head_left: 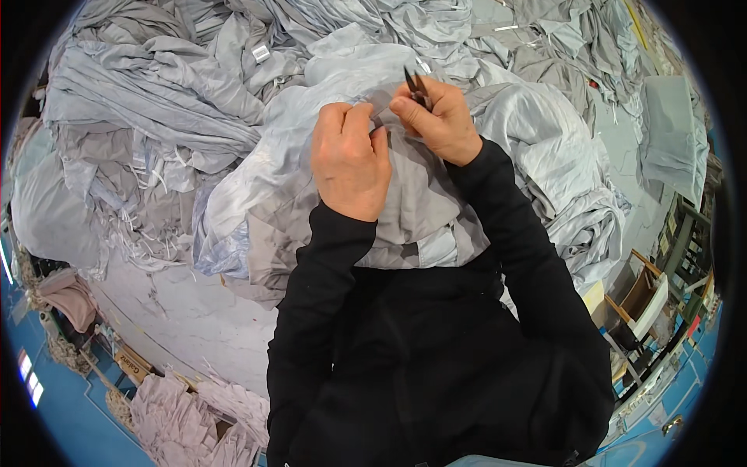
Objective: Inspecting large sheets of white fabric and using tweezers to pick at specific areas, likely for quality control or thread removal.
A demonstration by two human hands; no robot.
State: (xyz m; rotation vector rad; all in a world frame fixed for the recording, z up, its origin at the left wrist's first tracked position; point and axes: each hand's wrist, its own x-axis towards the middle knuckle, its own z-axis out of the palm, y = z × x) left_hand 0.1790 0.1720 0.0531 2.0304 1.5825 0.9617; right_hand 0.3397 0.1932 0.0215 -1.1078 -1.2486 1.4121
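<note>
A large heap of thin grey and pale blue-grey fabric point(424, 191) is gathered in front of my body. My left hand point(350, 163) is closed in a pinch on the fabric's grey edge, its back facing up and its fingertips curled out of sight. Just to its right, my right hand point(447, 128) grips small dark thread snips point(418, 87). Their pointed blades stick up past the thumb and look slightly apart. My right thumb and fingertips are close beside the cloth edge; whether they also pinch it I cannot tell.
Crumpled grey cloth point(148, 86) piles up at the far left, with white strips hanging below it. More grey cloth point(545, 39) lies at the back right. A marble-patterned tabletop point(187, 311) shows at left. Pink fabric point(175, 416) lies lower left; a wooden-edged box point(646, 296) stands right.
</note>
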